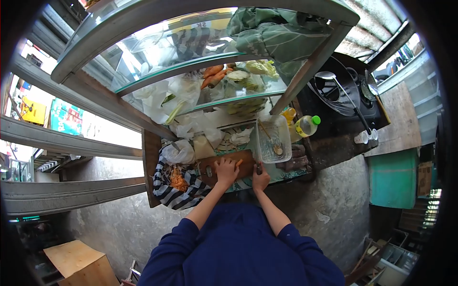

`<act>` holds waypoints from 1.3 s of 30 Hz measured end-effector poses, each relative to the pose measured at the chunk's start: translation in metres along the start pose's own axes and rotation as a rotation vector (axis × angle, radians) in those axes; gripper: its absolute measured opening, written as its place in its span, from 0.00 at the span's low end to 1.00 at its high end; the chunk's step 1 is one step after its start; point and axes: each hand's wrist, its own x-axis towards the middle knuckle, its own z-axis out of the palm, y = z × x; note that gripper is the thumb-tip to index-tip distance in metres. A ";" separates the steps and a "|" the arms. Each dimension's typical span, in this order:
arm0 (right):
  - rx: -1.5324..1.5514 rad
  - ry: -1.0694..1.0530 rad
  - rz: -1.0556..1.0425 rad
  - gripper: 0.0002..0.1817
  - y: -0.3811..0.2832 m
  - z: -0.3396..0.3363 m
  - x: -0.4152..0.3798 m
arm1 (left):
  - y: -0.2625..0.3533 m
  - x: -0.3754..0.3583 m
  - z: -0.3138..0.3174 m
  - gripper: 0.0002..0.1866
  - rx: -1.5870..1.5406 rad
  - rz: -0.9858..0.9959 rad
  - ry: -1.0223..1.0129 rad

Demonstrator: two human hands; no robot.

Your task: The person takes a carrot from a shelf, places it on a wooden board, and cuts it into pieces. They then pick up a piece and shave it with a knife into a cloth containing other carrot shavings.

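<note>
My left hand (226,171) presses down on a brown wooden cutting board (207,168), its fingers curled over a piece of carrot (239,163). The orange end of the piece shows at the right side of the fingers. At the board's right edge, my right hand (260,180) is closed around the dark handle of a knife (259,168). The blade is hard to make out against the board. Left of the board, a black-and-white striped bag (164,191) lies spread out with orange shreds or peelings (178,178) on it.
A clear plastic tub (274,138) with a spoon stands behind my right hand, beside a green-capped bottle (307,126). Above the table is a glass-shelved cabinet (205,62) with carrots (214,76) and leafy vegetables. To the right stands a black stove (348,109) with a ladle (343,90).
</note>
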 end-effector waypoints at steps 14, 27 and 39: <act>0.026 0.117 0.020 0.24 0.017 0.030 0.010 | -0.021 -0.028 -0.029 0.21 0.026 -0.043 0.015; 0.050 -0.056 -0.140 0.27 0.008 0.018 -0.005 | -0.049 -0.049 -0.027 0.22 -0.134 -0.178 0.008; 0.136 -0.698 -0.077 0.27 -0.008 -0.037 -0.045 | -0.040 -0.045 -0.039 0.18 -0.104 -0.144 -0.093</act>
